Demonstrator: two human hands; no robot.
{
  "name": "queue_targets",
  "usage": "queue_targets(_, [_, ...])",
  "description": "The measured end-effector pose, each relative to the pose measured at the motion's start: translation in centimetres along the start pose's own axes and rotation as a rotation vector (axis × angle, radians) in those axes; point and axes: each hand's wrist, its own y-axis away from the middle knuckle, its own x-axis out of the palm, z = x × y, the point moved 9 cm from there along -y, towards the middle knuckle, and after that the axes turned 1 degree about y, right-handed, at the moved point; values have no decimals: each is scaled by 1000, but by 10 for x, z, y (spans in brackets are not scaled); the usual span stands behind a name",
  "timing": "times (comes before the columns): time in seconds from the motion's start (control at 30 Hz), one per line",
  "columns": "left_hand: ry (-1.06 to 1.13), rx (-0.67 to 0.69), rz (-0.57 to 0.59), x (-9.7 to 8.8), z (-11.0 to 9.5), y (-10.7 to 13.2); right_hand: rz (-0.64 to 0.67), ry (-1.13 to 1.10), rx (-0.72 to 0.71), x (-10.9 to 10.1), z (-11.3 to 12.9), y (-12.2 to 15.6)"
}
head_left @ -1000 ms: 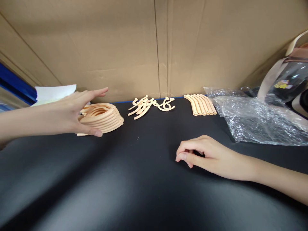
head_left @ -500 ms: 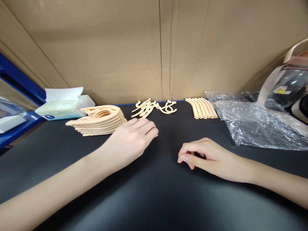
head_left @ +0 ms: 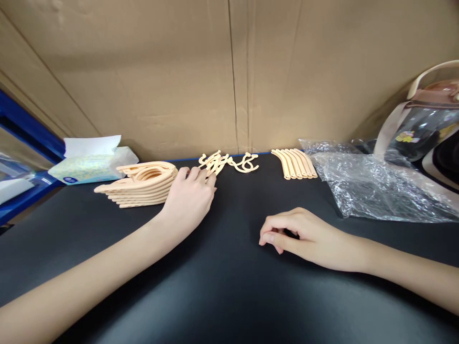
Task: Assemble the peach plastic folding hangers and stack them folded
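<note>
My left hand (head_left: pixel 190 195) is back-up over the black table, its bent fingers slightly apart and pointing away from me. It lies between a stack of peach plastic hanger parts (head_left: pixel 143 188) and a loose pile of small curved hooks (head_left: pixel 217 161). The fingertips are hidden from view, and nothing shows in the hand. More hooks (head_left: pixel 245 163) lie just right of that pile. My right hand (head_left: pixel 299 234) rests on the table, fingers curled in and thumb against them, with nothing visible inside. Beyond it, several curved hanger arms (head_left: pixel 294 164) lie side by side in a row.
A tissue pack (head_left: pixel 93 165) sits at the back left beside a blue frame (head_left: pixel 30 129). Crumpled clear plastic bags (head_left: pixel 380 184) spread over the right side, before a transparent bottle with a strap (head_left: pixel 423 129). A cardboard wall (head_left: pixel 161 81) closes off the back.
My left hand has drawn slightly left, its fingers now pointing farther forward near the stack and the hooks. The view has shifted a little; my right hand keeps its pose.
</note>
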Motion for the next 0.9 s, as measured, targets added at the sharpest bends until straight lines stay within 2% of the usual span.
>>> queue_targets(0.23, [5, 23, 31, 4, 4, -2, -3, -6, -4, 0, 1, -1])
queue_targets(0.53, [-29, -62, 21, 6, 15, -22, 1, -1, -7, 0, 0, 0])
queue_targets(0.9, [-51, -13, -20, 11, 13, -32, 2, 12, -16, -1, 0, 1])
